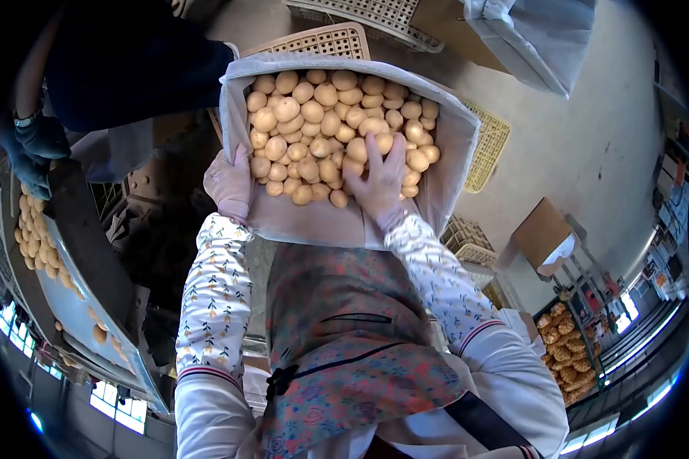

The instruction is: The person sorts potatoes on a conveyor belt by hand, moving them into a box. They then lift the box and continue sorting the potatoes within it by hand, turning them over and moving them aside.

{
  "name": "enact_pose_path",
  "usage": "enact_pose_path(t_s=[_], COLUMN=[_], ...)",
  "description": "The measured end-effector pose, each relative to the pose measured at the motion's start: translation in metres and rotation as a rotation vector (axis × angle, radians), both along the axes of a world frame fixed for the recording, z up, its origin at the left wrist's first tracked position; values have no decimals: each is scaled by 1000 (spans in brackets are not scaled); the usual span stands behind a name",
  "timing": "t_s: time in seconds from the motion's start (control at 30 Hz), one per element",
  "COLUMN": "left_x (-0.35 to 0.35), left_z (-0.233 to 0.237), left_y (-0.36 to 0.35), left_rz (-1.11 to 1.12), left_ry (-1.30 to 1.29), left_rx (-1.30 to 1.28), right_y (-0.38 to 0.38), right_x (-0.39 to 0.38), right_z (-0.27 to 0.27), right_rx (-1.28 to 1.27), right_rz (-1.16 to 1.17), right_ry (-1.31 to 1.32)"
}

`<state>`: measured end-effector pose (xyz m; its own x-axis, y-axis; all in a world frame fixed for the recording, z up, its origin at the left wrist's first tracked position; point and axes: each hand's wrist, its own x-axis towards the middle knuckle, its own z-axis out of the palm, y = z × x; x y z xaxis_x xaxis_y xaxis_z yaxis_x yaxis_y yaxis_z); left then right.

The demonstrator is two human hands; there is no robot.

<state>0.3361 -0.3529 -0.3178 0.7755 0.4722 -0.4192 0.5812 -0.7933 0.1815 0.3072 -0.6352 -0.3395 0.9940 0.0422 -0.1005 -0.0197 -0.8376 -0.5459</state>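
A box with a whitish plastic liner (298,222) stands in front of me, holding many round, tan, potato-like items (311,112). My left hand (230,183), in a pale thin glove, grips the liner and wall at the box's left side. Inside the box, toward the right, my right hand (380,180) lies on the round items with its fingers spread. Its fingertips touch some of them; none is clearly gripped. Both forearms are in white patterned sleeves.
A co-worker's gloved hand (34,149) is at a sorting chute (92,306) on the left. Around the box are a beige crate (314,42), a yellow crate (488,145) and another lined box (543,38). A cardboard box (542,233) and filled net bags (566,352) are at right.
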Motion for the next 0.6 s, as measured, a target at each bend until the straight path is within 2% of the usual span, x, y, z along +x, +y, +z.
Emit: enact_pose_path(t_s=[0.03, 0.1, 0.2, 0.27, 0.3, 0.33, 0.37, 0.43, 0.53, 0.6], left_x=[0, 0, 1, -1, -2, 1, 2, 3, -1, 0], left_z=[1, 2, 2, -3, -5, -1, 1, 3, -2, -1], left_y=[-1, -2, -1, 3, 4, 3, 2, 3, 6, 7], left_rz=[-4, -4, -1, 3, 0, 9, 17, 32, -8, -23], left_ry=[-11, -43, -13, -17, -21, -18, -25, -44, -95, -113], left_rx=[-5, -11, 1, -5, -10, -7, -32, -73, -90, -76], right_y=[1, 12, 46, 87, 108, 128, 146, 158, 126, 84], right_x=[-16, -34, -5, 59, 91, 114, 125, 128, 101, 69], right_z=[15, 31, 30, 27, 17, 10, -18, -37, -24, -3], right_rx=[113, 18, 310, 336, 356, 283, 231, 9, 23, 36], right_rz=[-9, 237, 224, 279, 312, 330, 341, 375, 541, 494], right_ry=[176, 364, 138, 52, -131, -136, -195, -22, -74, -68])
